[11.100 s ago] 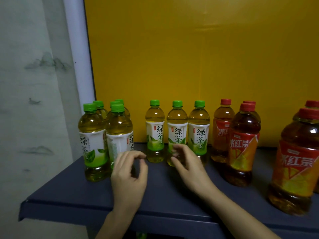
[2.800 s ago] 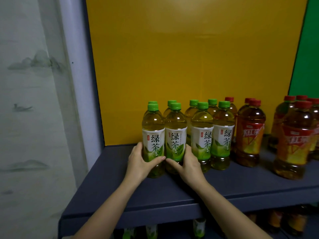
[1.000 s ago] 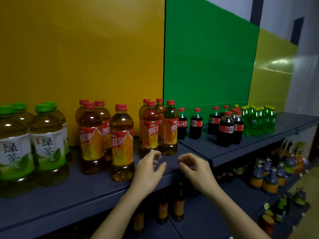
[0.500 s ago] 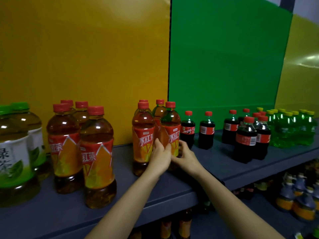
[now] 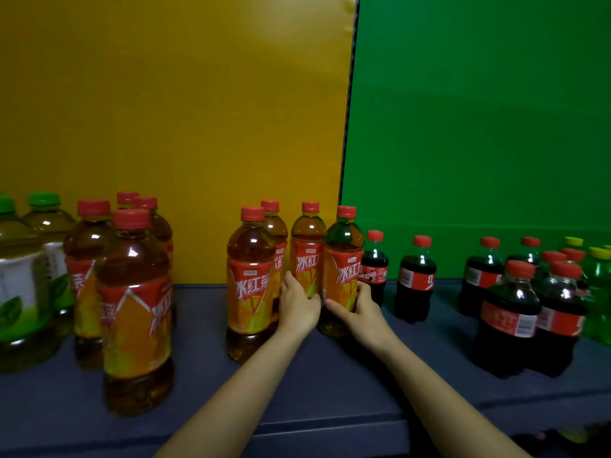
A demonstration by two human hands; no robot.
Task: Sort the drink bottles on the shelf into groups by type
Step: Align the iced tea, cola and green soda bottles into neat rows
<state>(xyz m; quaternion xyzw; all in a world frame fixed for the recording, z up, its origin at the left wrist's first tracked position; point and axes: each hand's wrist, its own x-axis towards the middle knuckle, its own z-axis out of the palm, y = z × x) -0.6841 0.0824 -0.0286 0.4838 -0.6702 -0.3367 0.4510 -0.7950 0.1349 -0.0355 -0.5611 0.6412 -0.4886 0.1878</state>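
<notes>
Several red-capped iced tea bottles stand on the dark blue shelf (image 5: 330, 391) in two clusters. In the middle cluster, my left hand (image 5: 297, 310) wraps the lower part of a rear iced tea bottle (image 5: 308, 246). My right hand (image 5: 362, 314) grips the rightmost iced tea bottle (image 5: 344, 269) just beside it. Both bottles stand upright on the shelf. Another iced tea bottle (image 5: 249, 279) stands just left of my left hand. The left iced tea cluster (image 5: 132, 292) stands apart, next to green tea bottles (image 5: 20, 276).
Small cola bottles (image 5: 416, 279) stand right of the held bottles, one touching distance from my right hand, with more cola (image 5: 509, 319) nearer the front. Yellow-capped green soda bottles (image 5: 598, 279) are at the far right. Yellow and green panels back the shelf.
The view moved closer to the middle iced tea cluster. My hands have spread from one spot onto two neighbouring iced tea bottles. The bottles stand where they were.
</notes>
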